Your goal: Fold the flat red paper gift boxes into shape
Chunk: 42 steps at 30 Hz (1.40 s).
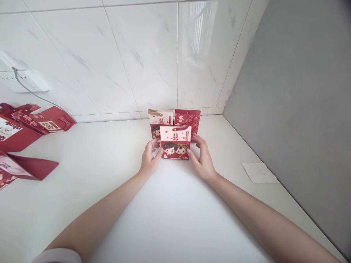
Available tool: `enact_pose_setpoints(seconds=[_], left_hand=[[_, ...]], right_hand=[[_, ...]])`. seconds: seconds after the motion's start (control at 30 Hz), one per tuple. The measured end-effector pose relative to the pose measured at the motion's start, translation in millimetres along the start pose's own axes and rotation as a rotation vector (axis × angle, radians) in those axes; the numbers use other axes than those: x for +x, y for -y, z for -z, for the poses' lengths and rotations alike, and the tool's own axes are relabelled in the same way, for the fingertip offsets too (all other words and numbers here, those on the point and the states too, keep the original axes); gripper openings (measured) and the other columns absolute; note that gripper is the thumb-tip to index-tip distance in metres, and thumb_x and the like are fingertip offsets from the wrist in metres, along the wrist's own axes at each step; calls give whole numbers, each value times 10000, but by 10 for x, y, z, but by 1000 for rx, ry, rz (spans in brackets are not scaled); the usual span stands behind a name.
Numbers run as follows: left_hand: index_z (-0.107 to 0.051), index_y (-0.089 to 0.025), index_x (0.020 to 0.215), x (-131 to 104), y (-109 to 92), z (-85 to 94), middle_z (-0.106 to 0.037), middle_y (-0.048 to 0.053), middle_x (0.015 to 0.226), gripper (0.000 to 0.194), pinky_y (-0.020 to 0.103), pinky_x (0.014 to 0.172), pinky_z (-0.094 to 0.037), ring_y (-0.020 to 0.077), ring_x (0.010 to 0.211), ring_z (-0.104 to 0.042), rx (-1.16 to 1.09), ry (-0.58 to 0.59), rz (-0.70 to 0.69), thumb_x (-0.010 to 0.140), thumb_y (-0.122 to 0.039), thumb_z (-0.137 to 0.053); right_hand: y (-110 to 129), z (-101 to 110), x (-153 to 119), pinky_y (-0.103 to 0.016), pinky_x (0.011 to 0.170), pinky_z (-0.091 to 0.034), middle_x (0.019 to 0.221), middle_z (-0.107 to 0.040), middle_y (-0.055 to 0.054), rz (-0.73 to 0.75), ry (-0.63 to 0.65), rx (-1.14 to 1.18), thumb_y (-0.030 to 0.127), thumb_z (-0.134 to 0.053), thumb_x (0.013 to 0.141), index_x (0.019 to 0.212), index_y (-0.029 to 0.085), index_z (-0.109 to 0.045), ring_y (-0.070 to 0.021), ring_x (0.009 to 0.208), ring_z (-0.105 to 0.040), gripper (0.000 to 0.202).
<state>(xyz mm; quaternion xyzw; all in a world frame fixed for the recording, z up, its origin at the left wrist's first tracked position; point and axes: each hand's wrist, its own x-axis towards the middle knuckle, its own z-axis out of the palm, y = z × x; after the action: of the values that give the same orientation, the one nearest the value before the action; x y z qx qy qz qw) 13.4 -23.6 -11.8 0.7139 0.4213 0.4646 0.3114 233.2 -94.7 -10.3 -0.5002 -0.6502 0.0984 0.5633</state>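
Observation:
A red and white gift box [175,149] with two cartoon figures and a red strap at its top stands upright between my hands. My left hand [150,156] grips its left edge, thumb at the front corner and fingers curled along the side. On the opposite edge, my right hand [202,157] does the same, its fingertips partly hidden behind the box. Just behind stands a similar gift box [161,117] with a tan strap, its lower part partly covered. Beside that one is a darker red box [195,118] with pale lettering, partly hidden by the front box and my right fingers.
Several red boxes [52,122] and a folded red piece [41,166] lie at the left on the white table [161,219]. A white tissue [259,172] lies near the grey panel [298,102] at right. A cable runs from the wall socket [27,81] past the tiles.

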Motion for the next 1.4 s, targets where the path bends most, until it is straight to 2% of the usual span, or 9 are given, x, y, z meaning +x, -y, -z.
enact_pose_setpoints(seconds=[0.07,0.13,0.23,0.33,0.47,0.63,0.8,0.97,1.4], left_hand=[[-497,-242,1309,-42,-47,-7,-600,88,1198,409,459,1004,-445,241,1116,-574,175,-41,-112,911,-312,-563],[-418,-250,1411,-84,-93,-16,-583,100,1223,486,462,1017,-432,250,1145,-558,272,-21,-176,936,-293,-513],[-117,-274,1554,-114,-136,-12,-443,133,1442,717,484,1104,-367,283,1328,-441,213,191,-227,949,-327,-498],[31,-277,1561,-105,-141,13,-206,137,1600,985,533,1175,-276,345,1458,-249,128,459,-292,858,-425,-643],[49,-277,1558,-81,-116,31,-265,160,1579,1306,598,1139,-304,415,1422,-301,132,519,-251,630,-470,-849],[-114,-259,1564,-50,-96,38,-344,125,1557,978,541,1138,-337,377,1386,-390,-96,484,-86,805,-522,-671],[-387,-255,1487,-41,-96,44,-477,47,1485,639,476,1114,-398,335,1363,-444,-229,448,31,945,-592,-359],[-396,-273,1484,-47,-97,35,-463,11,1496,680,442,1093,-440,323,1411,-382,-278,446,42,920,-650,-358],[-398,-277,1479,-32,-97,23,-481,32,1482,678,470,1125,-413,311,1422,-367,-330,483,31,915,-653,-376]], right_hand=[[-17,-1,4,-494,1049,-464,1437,-487,-133,-45,118,26,364,-491,971,1440,250,-328,-263,1265,-536,510],[1,3,-3,-489,1062,-457,1412,-526,-124,30,241,17,382,-505,964,1452,254,-338,-266,1260,-543,531],[56,9,-30,-485,1128,-399,1517,-422,-112,198,402,-5,402,-553,936,1508,257,-270,-276,1384,-422,654],[58,11,-39,-490,1154,-373,1600,-276,-98,189,486,-10,436,-555,931,1552,264,-156,-275,1455,-317,758],[-24,32,14,-493,1157,-367,1597,-286,-97,144,533,35,446,-540,939,1548,269,-186,-275,1452,-328,727],[-54,75,60,-529,1089,-423,1542,-393,-115,176,567,43,514,-574,906,1549,275,-186,-321,1363,-454,788],[-65,72,31,-494,1126,-381,1561,-359,-114,129,612,-7,503,-467,966,1561,261,-122,-286,1401,-404,729],[-93,38,27,-511,1076,-417,1463,-484,-138,81,639,-77,499,-425,981,1555,250,-143,-296,1319,-493,686],[-89,43,29,-518,1071,-420,1442,-498,-144,97,642,-111,492,-408,988,1546,250,-149,-302,1307,-496,661]])
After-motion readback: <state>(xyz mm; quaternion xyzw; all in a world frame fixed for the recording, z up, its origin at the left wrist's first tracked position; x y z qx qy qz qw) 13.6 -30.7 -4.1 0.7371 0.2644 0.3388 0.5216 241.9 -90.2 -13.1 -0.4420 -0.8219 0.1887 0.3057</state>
